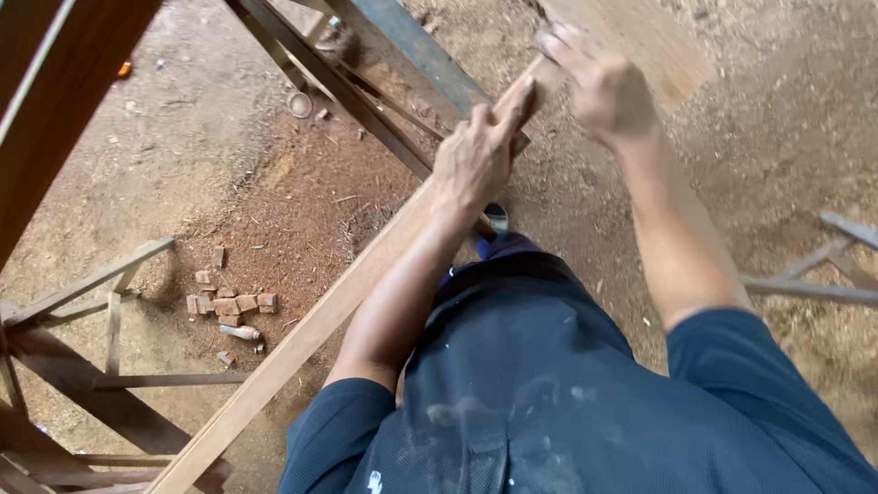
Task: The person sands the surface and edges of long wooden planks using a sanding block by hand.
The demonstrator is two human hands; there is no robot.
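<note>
A long pale wooden batten (302,343) runs diagonally from the lower left up to the upper middle. My left hand (476,157) lies on top of it with the fingers pressed along its upper face. My right hand (599,82) is at the batten's far end, blurred, its fingers curled on that end beside a wide wooden board (654,46). Whether anything else sits in the right hand cannot be told. My dark blue shirt fills the lower right.
A dark metal and wood frame (366,101) crosses under the batten at the upper middle. A wooden trestle (101,366) stands at the lower left. Small wood offcuts (229,306) lie on the sawdust floor. Loose slats (814,284) lie at the right.
</note>
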